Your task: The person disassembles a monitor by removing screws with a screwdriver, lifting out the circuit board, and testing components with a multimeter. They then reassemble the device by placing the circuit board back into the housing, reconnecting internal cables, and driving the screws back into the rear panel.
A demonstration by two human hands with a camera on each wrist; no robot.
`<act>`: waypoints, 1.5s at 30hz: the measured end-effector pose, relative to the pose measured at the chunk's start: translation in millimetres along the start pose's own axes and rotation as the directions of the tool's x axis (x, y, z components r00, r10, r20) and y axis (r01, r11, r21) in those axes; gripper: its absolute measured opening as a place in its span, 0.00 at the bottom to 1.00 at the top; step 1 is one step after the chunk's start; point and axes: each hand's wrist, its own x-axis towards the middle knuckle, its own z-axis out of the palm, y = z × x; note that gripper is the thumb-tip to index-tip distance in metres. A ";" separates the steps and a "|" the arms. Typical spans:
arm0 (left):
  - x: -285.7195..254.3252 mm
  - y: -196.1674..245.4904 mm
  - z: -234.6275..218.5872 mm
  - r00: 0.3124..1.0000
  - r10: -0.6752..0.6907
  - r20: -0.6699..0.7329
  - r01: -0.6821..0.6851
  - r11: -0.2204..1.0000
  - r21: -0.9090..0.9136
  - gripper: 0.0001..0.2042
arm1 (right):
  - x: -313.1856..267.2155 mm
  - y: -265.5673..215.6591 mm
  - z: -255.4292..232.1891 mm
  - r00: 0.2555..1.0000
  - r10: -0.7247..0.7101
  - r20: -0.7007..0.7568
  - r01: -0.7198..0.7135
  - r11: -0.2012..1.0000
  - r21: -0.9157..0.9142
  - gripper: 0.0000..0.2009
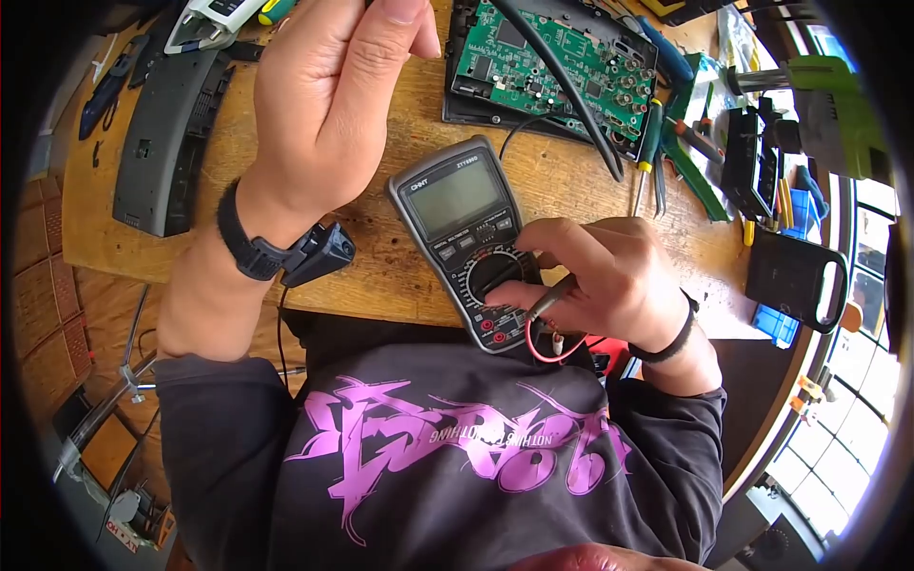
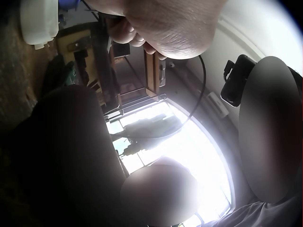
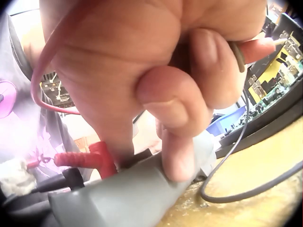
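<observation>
Multimeter point(image 1: 464, 245) lies lengthwise aslant, top end pointing forward and left.

The right hand point(image 1: 609, 276) grips a red lead point(image 1: 536, 354) and reaches over a multimeter point(image 1: 462, 195), thumb at the dial point(image 1: 489, 274). The meter lies face up, slightly turned, on a wooden table point(image 1: 381, 285). The left hand point(image 1: 324, 119) is raised, its fingertips partly cut off by the top edge. A black cable point(image 1: 581, 103) crosses before a green circuit board point(image 1: 524, 84) in a black case. A screwdriver point(image 1: 651, 143) lies just beside the case.
</observation>
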 end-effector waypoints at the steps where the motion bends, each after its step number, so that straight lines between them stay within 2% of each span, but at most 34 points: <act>1: 0.4 -0.5 -1.0 1.000 0.004 0.004 -0.004 1.000 0.024 0.17 | -0.5 3.2 1.7 1.000 -0.023 -0.016 0.023 1.000 0.016 0.24; 4: 3.2 3.0 -1.3 0.999 0.041 0.017 -0.042 0.998 0.037 0.17 | 0.0 12.2 0.6 0.994 -0.101 -0.028 0.102 0.995 0.015 0.28; 7: 4.0 9.1 0.7 0.999 0.042 0.001 -0.042 0.997 -0.061 0.16 | 2.5 17.6 1.0 0.983 -0.182 -0.029 0.182 0.983 -0.023 0.32; 10: -1.2 -6.5 -2.3 0.997 0.080 -0.013 -0.079 0.995 0.061 0.16 | 2.2 21.2 3.5 0.975 -0.220 -0.026 0.219 0.974 -0.055 0.33; 13: -2.3 -9.2 0.6 0.999 0.041 -0.031 -0.043 0.995 -0.095 0.16 | 2.1 21.3 3.8 0.973 -0.229 -0.006 0.228 0.971 -0.077 0.34; 14: -2.1 -11.2 1.2 0.997 0.071 -0.040 -0.075 0.992 -0.099 0.16 | 2.4 20.8 3.7 0.973 -0.230 -0.002 0.229 0.970 -0.080 0.34; 22: 2.7 -6.8 5.6 0.973 0.211 -0.088 -0.212 0.977 -0.004 0.16 | 5.6 19.3 1.4 0.974 -0.225 0.027 0.226 0.972 -0.061 0.31; 28: 2.9 -9.1 1.1 0.984 0.172 -0.051 -0.176 0.982 -0.074 0.16 | 7.6 19.6 4.4 0.967 -0.248 -0.047 0.246 0.968 -0.058 0.31; 31: 3.2 -10.0 1.2 0.964 0.259 -0.060 -0.253 0.963 0.094 0.16 | 9.9 20.9 5.2 0.967 -0.238 -0.094 0.233 0.970 -0.061 0.30; 34: 3.9 -6.1 -0.8 0.967 0.236 -0.100 -0.227 0.969 0.092 0.15 | 12.2 21.1 2.8 0.965 -0.223 -0.139 0.217 0.975 -0.055 0.28; 36: 1.7 11.2 -2.8 0.996 0.077 -0.054 -0.078 0.996 -0.031 0.13 | 11.7 22.8 2.4 0.959 -0.228 -0.169 0.222 0.973 -0.056 0.27; 38: -2.4 -1.6 -4.7 1.000 0.013 -0.006 -0.014 0.988 -0.151 0.09 | 8.1 27.6 3.9 0.919 -0.205 -0.337 0.208 0.978 -0.027 0.25; 39: -3.8 -4.9 -4.4 1.000 0.008 0.010 -0.006 0.981 -0.192 0.08 | 4.0 26.9 -0.4 0.924 -0.139 -0.355 0.164 0.986 0.042 0.19; 40: -5.1 -8.0 -4.1 1.000 0.003 0.026 0.004 0.973 -0.232 0.07 | 2.3 29.1 -0.8 0.925 -0.138 -0.355 0.164 0.986 0.043 0.19; 42: -7.3 -2.6 1.0 0.998 -0.042 0.050 0.058 0.930 -0.364 0.05 | -1.2 33.8 -1.0 0.873 -0.053 -0.485 0.139 0.980 0.142 0.12; 45: -9.7 4.0 8.8 0.992 -0.121 0.029 0.121 0.893 -0.433 0.09 | -3.2 41.5 -0.8 0.878 -0.037 -0.477 0.134 0.976 0.171 0.10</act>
